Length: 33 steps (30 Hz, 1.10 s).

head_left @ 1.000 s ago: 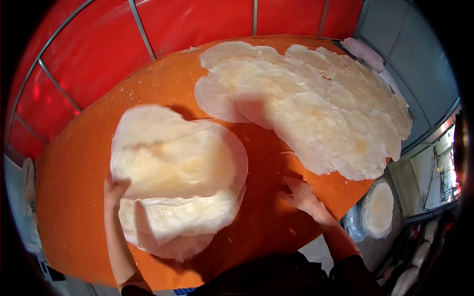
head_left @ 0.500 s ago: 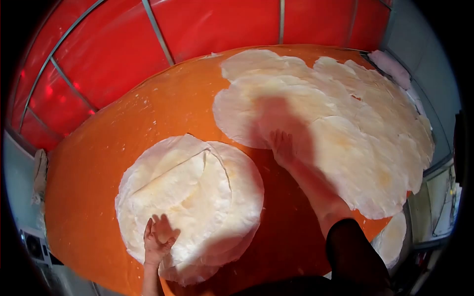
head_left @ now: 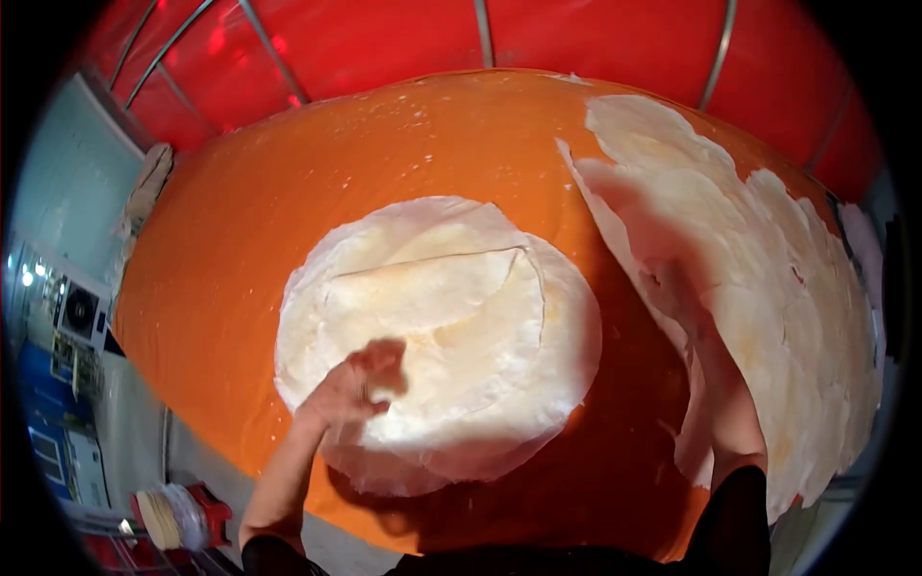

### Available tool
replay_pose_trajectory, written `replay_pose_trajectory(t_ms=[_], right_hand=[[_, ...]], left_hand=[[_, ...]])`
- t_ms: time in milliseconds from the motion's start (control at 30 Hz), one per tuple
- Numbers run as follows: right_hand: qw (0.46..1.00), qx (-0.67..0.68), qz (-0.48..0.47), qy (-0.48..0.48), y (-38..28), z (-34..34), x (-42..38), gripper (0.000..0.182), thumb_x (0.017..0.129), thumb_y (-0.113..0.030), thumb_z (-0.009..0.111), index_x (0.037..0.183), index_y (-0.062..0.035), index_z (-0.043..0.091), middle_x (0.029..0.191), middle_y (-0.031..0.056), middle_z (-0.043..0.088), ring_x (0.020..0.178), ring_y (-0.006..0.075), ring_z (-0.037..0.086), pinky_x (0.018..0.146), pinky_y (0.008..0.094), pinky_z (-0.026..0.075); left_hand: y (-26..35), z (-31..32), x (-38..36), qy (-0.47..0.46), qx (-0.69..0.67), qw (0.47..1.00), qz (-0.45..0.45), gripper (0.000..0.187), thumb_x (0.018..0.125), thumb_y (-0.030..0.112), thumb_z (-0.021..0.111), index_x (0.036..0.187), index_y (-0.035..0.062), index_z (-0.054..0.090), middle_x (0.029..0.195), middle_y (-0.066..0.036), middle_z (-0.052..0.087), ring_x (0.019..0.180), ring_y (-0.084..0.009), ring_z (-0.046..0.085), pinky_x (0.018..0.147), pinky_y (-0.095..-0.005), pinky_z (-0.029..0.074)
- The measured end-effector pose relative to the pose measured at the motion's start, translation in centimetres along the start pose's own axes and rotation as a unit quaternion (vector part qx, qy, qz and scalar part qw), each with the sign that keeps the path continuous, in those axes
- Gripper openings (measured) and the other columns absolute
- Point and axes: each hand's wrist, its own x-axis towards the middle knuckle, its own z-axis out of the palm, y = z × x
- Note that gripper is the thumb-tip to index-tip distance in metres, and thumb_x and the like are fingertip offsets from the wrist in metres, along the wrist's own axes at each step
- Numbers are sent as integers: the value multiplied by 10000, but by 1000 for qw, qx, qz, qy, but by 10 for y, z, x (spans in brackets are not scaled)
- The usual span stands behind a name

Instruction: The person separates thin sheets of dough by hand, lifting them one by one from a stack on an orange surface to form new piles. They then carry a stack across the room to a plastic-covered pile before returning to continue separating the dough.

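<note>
A pile of large, thin round flatbread sheets (head_left: pixel 461 317) lies on the orange cloth (head_left: pixel 288 182), with a folded sheet edge on top. Over its lower left part is my left hand (head_left: pixel 355 384), slightly blurred, thumb and fingers apart and nothing visible in it. To the right, my right hand (head_left: pixel 672 293) has its fingers curled at the edge of a thin flatbread sheet (head_left: pixel 615 216). That sheet's near edge stands raised off the cloth in a long line. Behind it spread many overlapping flatbread sheets (head_left: pixel 768 317).
Red sheeting (head_left: pixel 384 38) with metal bars (head_left: pixel 483 34) rises behind the cloth's far edge. A bunched cloth (head_left: pixel 149 182) hangs at the left edge. At lower left stands a red stool (head_left: pixel 216 514) with round pale things (head_left: pixel 173 518) beside or on it.
The view has turned left. The flatbread edge at my right hand, flat before, is now lifted and my fingers have curled onto it. My left hand has moved further over the pile.
</note>
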Motion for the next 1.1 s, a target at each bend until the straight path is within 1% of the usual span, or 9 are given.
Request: replay_pose_trajectory(t_ms=[100,167,233,467,600,667,833,900,1100], right_hand=[[975,205,49,-68,10,25,12,296,729,-72,542,1004,36,555,918,25,573,791,147,510,690,280,425],[920,390,-16,13,15,36,18,326,732,-66,528,1043,27,559,990,26,558,899,115,499,755,248,402],[969,226,-52,87,58,27,36,303,707,-52,508,994,16,581,877,40,600,799,160,553,676,307,432],[984,-83,77,137,-49,-115,63,173,713,-52,498,813,60,585,623,230,541,615,269,578,593,358,429],[984,-77,116,108,-186,-138,43,179,756,-69,491,855,48,584,704,177,575,680,226,554,598,340,422],[968,100,213,83,-272,-112,2,200,782,-104,484,908,33,557,752,149,565,697,210,535,592,335,414],[970,-47,-237,-25,-266,77,-64,411,806,-202,494,1166,-18,418,842,124,502,681,218,504,576,361,394],[979,89,-175,-46,-254,76,-97,533,828,-241,482,1298,-45,327,1102,173,485,929,279,500,816,394,411],[876,-435,199,61,-97,84,-208,503,807,-146,435,1293,-67,332,1227,149,448,1073,331,452,922,436,350]], left_hand=[[-46,6,46,217,-546,809,-28,307,770,129,564,1069,63,541,881,-62,512,758,-193,510,656,-277,442],[-47,-4,67,328,-616,709,-103,180,828,179,537,952,59,589,743,-45,503,584,-157,491,487,-228,440],[-24,-27,77,340,-459,782,-250,179,865,211,492,866,57,583,684,-43,491,494,-142,453,384,-221,385],[-48,-76,116,183,-506,809,-236,197,853,150,436,675,72,465,552,-18,442,458,-140,450,365,-258,386],[-77,-118,164,194,-794,576,-11,185,853,177,445,737,35,424,656,-80,491,591,-210,515,700,-420,530],[-24,-110,144,264,-752,603,-26,236,844,271,493,782,50,435,714,-98,508,638,-251,526,732,-453,514],[-76,-114,125,187,-724,663,24,409,777,467,572,843,80,459,849,-115,523,791,-263,543,729,-468,500],[-67,-113,102,228,-649,726,6,386,740,489,609,814,126,504,833,-86,540,777,-237,547,710,-422,489],[-104,-82,40,382,-218,898,18,447,787,121,591,1186,6,424,1171,-95,469,1013,-159,475,819,-288,422]])
